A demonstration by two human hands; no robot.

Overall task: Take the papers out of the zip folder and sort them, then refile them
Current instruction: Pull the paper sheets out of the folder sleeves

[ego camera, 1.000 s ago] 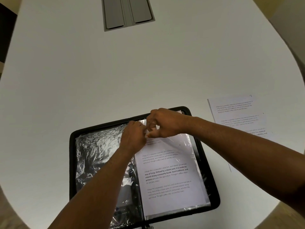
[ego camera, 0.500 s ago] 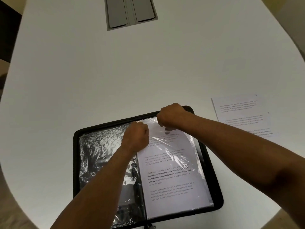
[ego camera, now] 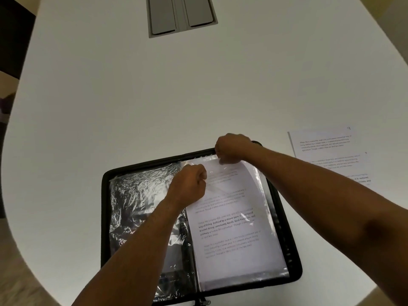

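Observation:
A black zip folder (ego camera: pixel 293 261) lies open on the white table, with crinkled clear sleeves (ego camera: pixel 139 199) on its left half. On the right half a printed paper (ego camera: pixel 234 235) sits partly inside a clear sleeve. My left hand (ego camera: pixel 188 184) pinches the sleeve's top edge near the spine. My right hand (ego camera: pixel 231 149) pinches the top of the paper at the folder's far edge, and the sheet's upper part is raised out of the sleeve. A loose printed paper (ego camera: pixel 331 153) lies on the table to the right of the folder.
The white table (ego camera: pixel 198 89) has a rounded outline, with its edges curving in at the near left and near right. A grey cable hatch (ego camera: pixel 182 15) is set into its far middle. Floor shows beyond the near corners.
My hands were together at the sleeve's top; my right hand has moved away toward the folder's far edge, drawing the paper's top out of the sleeve. My left hand stays on the sleeve.

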